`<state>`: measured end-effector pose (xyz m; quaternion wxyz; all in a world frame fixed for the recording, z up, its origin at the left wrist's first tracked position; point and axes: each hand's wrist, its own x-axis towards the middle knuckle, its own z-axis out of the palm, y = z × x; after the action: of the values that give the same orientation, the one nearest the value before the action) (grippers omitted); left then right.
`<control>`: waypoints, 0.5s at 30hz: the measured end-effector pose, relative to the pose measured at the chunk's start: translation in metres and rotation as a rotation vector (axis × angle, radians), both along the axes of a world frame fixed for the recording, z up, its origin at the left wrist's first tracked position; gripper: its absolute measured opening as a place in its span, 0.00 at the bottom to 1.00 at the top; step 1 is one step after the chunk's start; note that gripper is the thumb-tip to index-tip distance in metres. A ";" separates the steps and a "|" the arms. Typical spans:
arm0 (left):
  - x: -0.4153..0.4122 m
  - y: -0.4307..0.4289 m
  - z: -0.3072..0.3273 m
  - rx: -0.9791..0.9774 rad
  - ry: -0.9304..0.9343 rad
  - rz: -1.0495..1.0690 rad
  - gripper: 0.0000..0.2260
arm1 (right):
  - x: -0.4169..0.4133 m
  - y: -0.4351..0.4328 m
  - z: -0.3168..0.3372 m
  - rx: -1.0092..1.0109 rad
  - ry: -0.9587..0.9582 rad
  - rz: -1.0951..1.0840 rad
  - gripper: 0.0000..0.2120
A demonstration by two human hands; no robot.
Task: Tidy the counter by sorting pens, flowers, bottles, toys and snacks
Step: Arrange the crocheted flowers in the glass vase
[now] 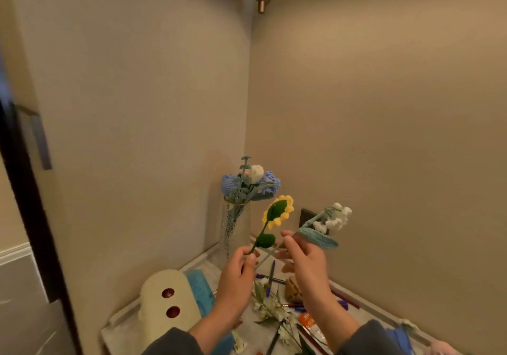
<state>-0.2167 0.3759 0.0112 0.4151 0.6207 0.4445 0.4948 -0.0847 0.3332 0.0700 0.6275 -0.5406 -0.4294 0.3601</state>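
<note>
Left hand (238, 269) pinching a sunflower (278, 214), right hand (304, 256) gripping a white flower (336, 219); vase (236, 228) is filling, pens (271, 275) still waiting.

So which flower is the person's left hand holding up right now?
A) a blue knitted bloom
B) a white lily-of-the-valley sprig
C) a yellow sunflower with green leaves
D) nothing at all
C: the left hand pinches the green stem of the yellow sunflower, while the right hand holds the white bell-flower sprig; blue blooms sit in the glass vase.
</note>
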 end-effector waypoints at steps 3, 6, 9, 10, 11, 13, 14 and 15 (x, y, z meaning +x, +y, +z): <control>-0.008 0.003 0.006 0.015 -0.081 0.030 0.08 | -0.012 0.007 0.015 0.089 -0.011 0.068 0.08; -0.019 0.015 0.018 0.029 -0.138 0.093 0.09 | -0.021 0.019 0.035 0.197 -0.065 0.037 0.05; -0.036 0.036 0.037 0.054 -0.163 0.144 0.09 | -0.029 0.037 0.060 0.278 -0.186 -0.056 0.06; -0.044 0.045 0.045 0.065 -0.163 0.153 0.09 | -0.032 0.044 0.068 0.289 -0.212 -0.088 0.06; -0.051 0.054 0.053 0.078 -0.161 0.158 0.09 | -0.035 0.051 0.077 0.300 -0.243 -0.122 0.06; -0.065 0.072 0.069 0.116 -0.168 0.156 0.08 | -0.039 0.065 0.092 0.353 -0.365 -0.206 0.08; -0.070 0.081 0.077 0.134 -0.176 0.149 0.09 | -0.041 0.071 0.099 0.376 -0.433 -0.250 0.09; -0.074 0.090 0.085 0.147 -0.184 0.142 0.09 | -0.044 0.078 0.105 0.396 -0.476 -0.289 0.09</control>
<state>-0.2910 0.4664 0.0964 0.3714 0.5685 0.4098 0.6091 -0.1284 0.4108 0.1751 0.6470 -0.5322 -0.5445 0.0407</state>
